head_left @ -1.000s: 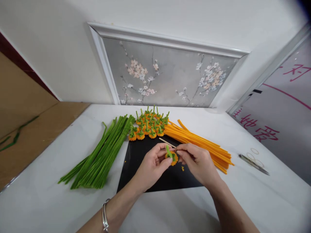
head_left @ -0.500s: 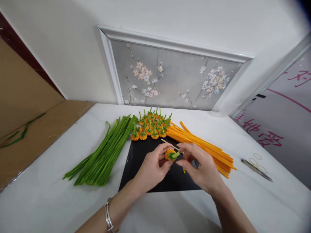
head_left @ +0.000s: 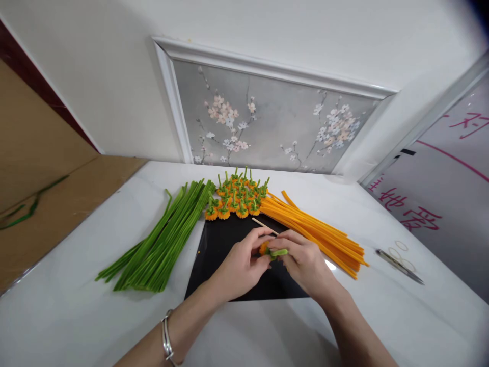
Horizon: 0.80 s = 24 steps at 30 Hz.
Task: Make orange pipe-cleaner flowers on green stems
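Between my hands is a small orange pipe-cleaner pumpkin [head_left: 264, 248] with a green stem pointing right. My left hand [head_left: 244, 262] is closed around its orange body, the fingers partly covering it. My right hand [head_left: 301, 257] pinches at its green top, thumb and fingertips pressed against it. Both hands are over a black mat [head_left: 214, 255]. A thin pale stick [head_left: 263, 225] lies on the mat just beyond my fingers, its near end hidden. Behind it stands a cluster of similar orange pumpkins [head_left: 239, 196] with upright green stems.
Green pipe cleaners [head_left: 164, 244] lie in a bundle on the left of the white table [head_left: 76, 270]. Orange pipe cleaners [head_left: 321, 229] are bundled on the right. Farther right are scissors or tweezers [head_left: 399, 266] with thin rings [head_left: 401, 245]. A cardboard box [head_left: 38, 127] borders the left.
My right hand has moved left and closed onto the pumpkin's green top; before, its fingers were apart beside it. The left hand has kept its hold.
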Each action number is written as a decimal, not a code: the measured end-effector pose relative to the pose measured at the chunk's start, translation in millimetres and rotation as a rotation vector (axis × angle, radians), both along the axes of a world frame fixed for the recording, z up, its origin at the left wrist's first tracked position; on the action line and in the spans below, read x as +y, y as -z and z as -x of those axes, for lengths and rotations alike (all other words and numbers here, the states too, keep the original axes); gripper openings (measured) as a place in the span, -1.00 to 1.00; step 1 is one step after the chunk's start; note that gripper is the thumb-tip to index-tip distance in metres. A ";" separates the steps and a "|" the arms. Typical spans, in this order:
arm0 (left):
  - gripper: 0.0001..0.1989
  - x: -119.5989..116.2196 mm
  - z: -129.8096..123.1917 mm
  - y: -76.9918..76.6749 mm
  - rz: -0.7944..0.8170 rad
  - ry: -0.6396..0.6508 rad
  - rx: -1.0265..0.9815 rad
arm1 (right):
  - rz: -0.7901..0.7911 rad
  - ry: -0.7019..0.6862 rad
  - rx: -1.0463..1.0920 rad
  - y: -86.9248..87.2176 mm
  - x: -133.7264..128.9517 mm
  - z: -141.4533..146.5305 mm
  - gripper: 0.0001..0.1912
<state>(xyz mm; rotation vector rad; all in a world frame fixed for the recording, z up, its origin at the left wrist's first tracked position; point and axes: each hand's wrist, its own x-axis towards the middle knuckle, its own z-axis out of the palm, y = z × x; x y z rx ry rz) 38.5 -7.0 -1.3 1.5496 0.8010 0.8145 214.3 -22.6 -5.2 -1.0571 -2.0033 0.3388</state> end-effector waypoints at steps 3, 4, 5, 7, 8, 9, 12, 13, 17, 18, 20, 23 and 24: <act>-0.70 1.9 -3.1 0.8 0.149 0.002 -0.127 | 0.030 -0.011 0.004 -1.9 -0.4 -0.8 -0.61; -0.69 2.5 -3.8 1.1 0.165 0.001 -0.146 | 0.050 -0.019 0.000 -3.3 -0.8 -0.8 -0.62; -0.68 3.1 -4.3 1.4 0.169 0.001 -0.158 | 0.067 -0.022 -0.005 -4.7 -1.3 -0.5 -0.63; -0.66 3.6 -5.0 1.0 0.176 0.005 -0.173 | 0.090 -0.019 -0.015 -7.4 -2.6 0.5 -0.69; -0.66 3.5 -5.3 0.2 0.183 0.007 -0.180 | 0.100 -0.012 -0.017 -8.4 -3.2 1.2 -0.72; -0.66 3.3 -5.6 -0.9 0.194 0.006 -0.188 | 0.114 0.001 -0.016 -9.2 -3.9 1.8 -0.75; -0.71 2.1 -7.1 -5.0 0.224 0.010 -0.223 | 0.168 0.063 0.011 -10.8 -5.4 4.1 -0.78; -0.74 1.7 -7.7 -6.0 0.228 0.015 -0.236 | 0.183 0.085 0.026 -11.1 -5.8 5.0 -0.79; -0.79 0.0 -10.0 -6.0 0.226 -0.003 -0.261 | 0.240 0.147 0.105 -10.6 -6.3 8.6 -0.86; -0.79 -0.4 -10.5 -5.3 0.229 -0.018 -0.266 | 0.266 0.153 0.137 -9.7 -6.3 9.2 -0.88; -0.79 -1.3 -11.4 -4.1 0.244 -0.042 -0.281 | 0.325 0.147 0.213 -7.6 -6.1 9.4 -0.92; -0.78 -2.0 -12.2 -3.5 0.271 -0.066 -0.287 | 0.403 0.115 0.290 -6.3 -5.3 7.0 -0.92; -0.77 -1.8 -12.1 -3.3 0.274 -0.069 -0.281 | 0.404 0.114 0.284 -7.1 -4.9 5.9 -0.91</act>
